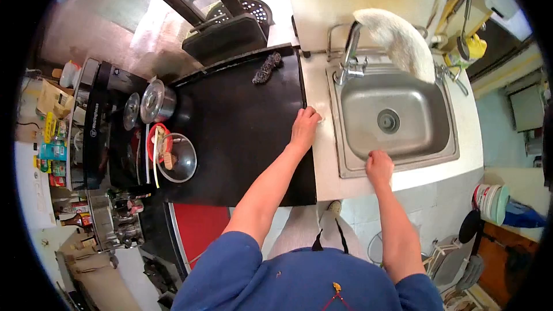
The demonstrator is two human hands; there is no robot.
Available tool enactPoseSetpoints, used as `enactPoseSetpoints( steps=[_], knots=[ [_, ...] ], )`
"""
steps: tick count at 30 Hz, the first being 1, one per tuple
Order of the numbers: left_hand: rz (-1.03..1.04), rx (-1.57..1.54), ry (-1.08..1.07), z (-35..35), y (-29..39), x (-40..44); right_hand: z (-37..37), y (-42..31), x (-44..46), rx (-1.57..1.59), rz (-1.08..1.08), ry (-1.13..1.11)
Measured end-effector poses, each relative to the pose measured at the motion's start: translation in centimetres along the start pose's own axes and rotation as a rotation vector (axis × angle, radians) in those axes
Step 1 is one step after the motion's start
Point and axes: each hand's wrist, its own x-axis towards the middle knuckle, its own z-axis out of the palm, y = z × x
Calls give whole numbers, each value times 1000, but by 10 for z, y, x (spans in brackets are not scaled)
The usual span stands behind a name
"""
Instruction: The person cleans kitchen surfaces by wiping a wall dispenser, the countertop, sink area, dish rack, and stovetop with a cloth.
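Note:
My left hand (305, 128) rests where the black countertop (242, 132) meets the white counter (321, 155), its fingers bent over something small and whitish that is mostly hidden. At the front rim of the steel sink (368, 103), my right hand (379, 167) is closed, and whatever it may hold is hidden. The sink basin holds no dishes and its drain shows. A pale cloth (400, 43) hangs over the faucet (352, 60) behind the basin.
On the left, a glass bowl (183, 158), a red basket (152, 138) and a lidded steel pot (158, 102) stand together. A dark knitted-looking roll (268, 69) lies at the back of the black countertop. A yellow container (475, 49) is at the back right.

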Motion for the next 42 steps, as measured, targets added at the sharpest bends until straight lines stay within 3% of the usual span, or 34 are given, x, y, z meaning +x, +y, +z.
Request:
enactPoseSetpoints(
  steps=[4,6,7,8,9,11,14,17,21,22,24,25,27,30,32,37,40,42],
  knots=[
    [-64,8,32,6,-38,40,2,3,-1,1,10,2],
    [-242,-59,266,7,-67,58,3,5,-1,7,-12,19],
    [-438,-233,268,-15,-65,69,2,3,0,0,-11,24],
    [-394,-55,369,-17,-88,74,0,2,0,-6,-19,28],
    [-443,-147,403,-34,-92,81,-1,1,0,-12,-28,30],
    [-589,-122,397,-41,-129,92,-2,0,1,-19,-44,57],
    [-654,35,100,-50,-161,104,-5,-4,3,4,-69,86],
    [-774,-167,106,-37,-157,110,-3,-3,2,-22,-74,89],
    [-561,-355,21,-28,-78,98,-3,-2,2,-7,-64,85],
    [-486,-335,87,-23,-54,87,-3,-2,3,-10,-60,78],
    [-378,-380,-45,-5,-38,76,-5,-3,4,-11,-71,83],
    [-390,-473,-6,-4,-26,69,-5,-4,3,-10,-76,88],
    [-277,-464,75,-5,-33,66,-5,-2,2,-14,-85,84],
    [-384,-366,215,-36,-59,85,0,2,1,-21,-85,85],
    [-331,-102,323,-42,-94,98,0,4,2,-32,-84,88],
    [-397,81,461,-40,-164,145,-9,-7,3,-47,-66,56],
    [-415,58,432,-20,-169,156,-8,-7,3,-52,-63,54],
    [-250,99,339,13,-158,164,-8,-5,4,-51,-70,57]
  ],
)
